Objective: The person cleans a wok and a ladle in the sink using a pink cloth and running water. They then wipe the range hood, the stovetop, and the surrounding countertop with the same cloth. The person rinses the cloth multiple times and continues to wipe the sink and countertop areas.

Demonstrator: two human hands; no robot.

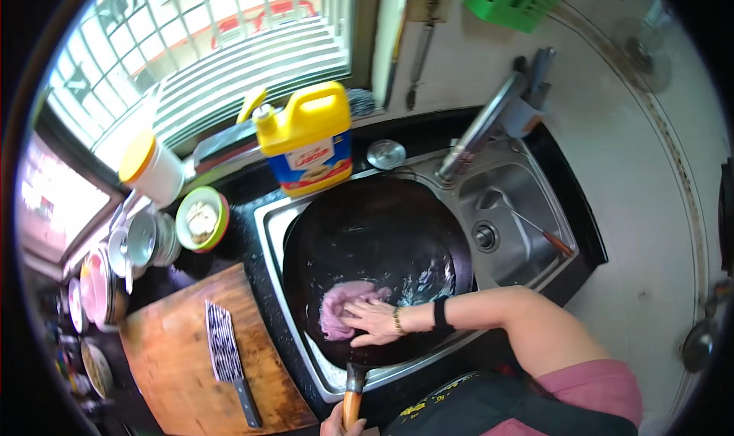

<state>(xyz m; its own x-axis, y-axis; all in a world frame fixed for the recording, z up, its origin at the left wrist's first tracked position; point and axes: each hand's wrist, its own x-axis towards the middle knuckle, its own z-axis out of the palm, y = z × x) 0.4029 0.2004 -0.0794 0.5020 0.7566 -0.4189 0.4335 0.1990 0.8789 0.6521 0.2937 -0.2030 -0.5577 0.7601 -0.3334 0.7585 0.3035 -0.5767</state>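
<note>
A large dark wok point(367, 224) lies across the left basin of a stainless steel sink point(269, 229), with some water pooled on its right side. My right hand point(375, 321) presses a pink cloth point(350, 295) against the lower inside of the wok; its fingers bear on the cloth, and the fingertips are partly sunk in the folds. At the bottom edge of the picture my left hand point(338, 424) is wrapped around the wok's wooden handle point(352, 401), only partly in view.
Left of the sink, a cleaver point(225, 344) lies on a wooden cutting board point(172, 333). A yellow oil jug point(312, 126) stands behind the wok, near stacked bowls point(150, 238). The right basin, under the faucet point(479, 129), holds a wooden-handled utensil point(530, 224).
</note>
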